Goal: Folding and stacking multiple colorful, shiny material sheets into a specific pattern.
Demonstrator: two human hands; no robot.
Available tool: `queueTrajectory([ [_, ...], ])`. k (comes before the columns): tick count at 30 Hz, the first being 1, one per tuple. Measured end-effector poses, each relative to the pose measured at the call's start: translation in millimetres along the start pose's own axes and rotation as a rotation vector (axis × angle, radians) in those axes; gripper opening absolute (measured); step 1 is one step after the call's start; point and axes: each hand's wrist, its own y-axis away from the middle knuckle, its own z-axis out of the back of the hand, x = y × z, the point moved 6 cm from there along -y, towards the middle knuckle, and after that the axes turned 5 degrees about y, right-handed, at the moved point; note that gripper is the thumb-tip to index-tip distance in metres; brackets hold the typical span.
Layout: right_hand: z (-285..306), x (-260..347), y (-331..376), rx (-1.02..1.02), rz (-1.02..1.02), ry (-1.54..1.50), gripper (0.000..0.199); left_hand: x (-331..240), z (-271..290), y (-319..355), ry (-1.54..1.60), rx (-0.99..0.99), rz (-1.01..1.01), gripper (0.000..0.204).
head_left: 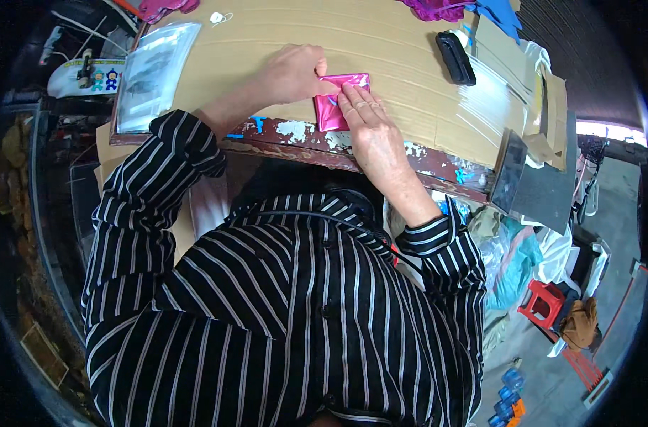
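Observation:
A shiny pink folded packet (327,114), of foil or slick cloth, lies at the near edge of the cardboard-covered table. My left hand (293,73) is at its upper left corner, fingers curled in and thumb reaching onto the packet; the grip itself is partly hidden. My right hand (373,135) lies across its right side with fingers stretched out and pressed flat on the pink surface.
Clear plastic sleeves (153,78) lie on the table's left. A black case (455,58) sits to the right, near a stack of clear bags (491,107). Pink cloth (167,8), magenta material (438,8) and blue material (500,18) lie along the far edge. A red stool (542,304) stands on the floor at right.

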Motion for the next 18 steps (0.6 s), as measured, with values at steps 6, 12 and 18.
queueTrajectory([
  [6, 17.5, -1.3, -6.8, -0.063, -0.065, -0.026, 0.042, 28.2, -27.0, 1.5, 0.547, 0.043, 0.217, 0.021],
  [12, 15.0, -31.9, 0.8, -0.205, -0.729, -1.313, 0.023, -64.4, -18.5, 40.2, 0.122, -0.438, -0.274, 0.019],
  [18, 28.1, -33.9, -6.9, -0.275, -0.808, -1.398, 0.024, -110.1, -16.2, 74.0, -0.283, -0.751, -0.634, 0.026],
])
